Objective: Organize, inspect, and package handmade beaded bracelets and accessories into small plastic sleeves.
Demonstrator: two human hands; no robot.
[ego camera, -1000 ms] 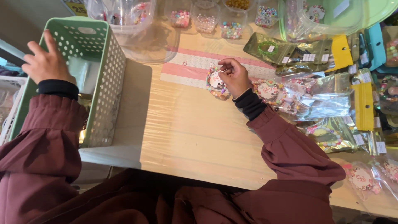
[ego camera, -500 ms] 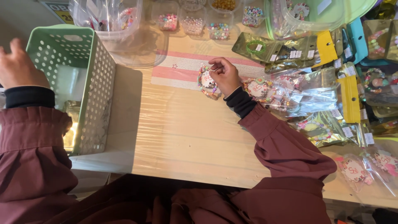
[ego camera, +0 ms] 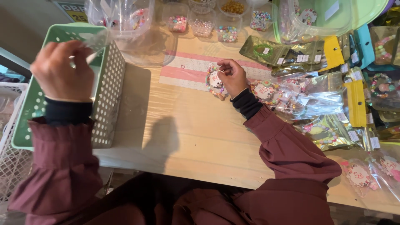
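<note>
My right hand (ego camera: 232, 76) rests on the wooden table (ego camera: 187, 137) and pinches a colourful beaded bracelet (ego camera: 215, 80) that has a round white tag in its middle. My left hand (ego camera: 62, 71) hovers over the green perforated basket (ego camera: 106, 93) at the left and grips a small clear plastic bag (ego camera: 93, 41) between its fingers. A pink and white striped mat (ego camera: 187, 71) lies under the bracelet.
Clear tubs of mixed beads (ego camera: 227, 33) line the table's far edge, next to a large clear container (ego camera: 121, 16). Bagged bracelets (ego camera: 291, 96) with yellow and teal header cards (ego camera: 356, 100) pile up at the right. A white wire basket (ego camera: 10, 162) stands at the lower left.
My left hand has lifted out of the green basket with a clear plastic bag in its fingers. My right hand stays on the bracelet. The camera has shifted slightly.
</note>
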